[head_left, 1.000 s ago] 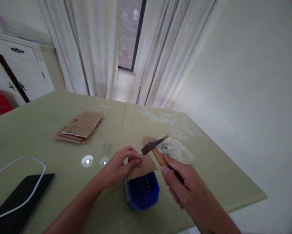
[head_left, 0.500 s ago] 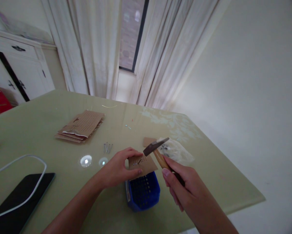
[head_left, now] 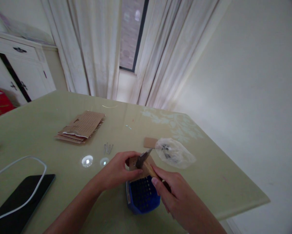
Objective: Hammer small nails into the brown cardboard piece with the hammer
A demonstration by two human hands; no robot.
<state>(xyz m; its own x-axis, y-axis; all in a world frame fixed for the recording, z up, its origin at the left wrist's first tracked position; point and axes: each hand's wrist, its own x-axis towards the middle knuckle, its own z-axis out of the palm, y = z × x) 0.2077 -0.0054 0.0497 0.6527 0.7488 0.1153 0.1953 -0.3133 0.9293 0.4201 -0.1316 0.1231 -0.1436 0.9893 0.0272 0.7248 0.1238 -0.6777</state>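
Observation:
My left hand (head_left: 118,169) grips the left edge of a piece of cardboard (head_left: 149,160), thumb on its near side and fingers at the far side. The cardboard lies over the far part of a blue plastic basket (head_left: 144,209) with a perforated bottom. In my right hand (head_left: 173,188) is a hammer (head_left: 150,169), its wooden handle wrapped by my fingers. The dark metal head rests at or just over the cardboard, close to my left thumb; contact is hard to make out. Whatever lies under the head is hidden.
Several nails (head_left: 108,149) lie on the table (head_left: 204,182). Beyond my hands are a small brown piece (head_left: 150,142) and a clear plastic bag (head_left: 176,154) with dark bits inside. A cardboard stack (head_left: 83,125), a black tablet (head_left: 26,198) and a white cable (head_left: 44,162) are at left.
The hammer has come down and left, its head moving from above the cardboard onto or close to it. My right hand moved with it. My left hand keeps its grip.

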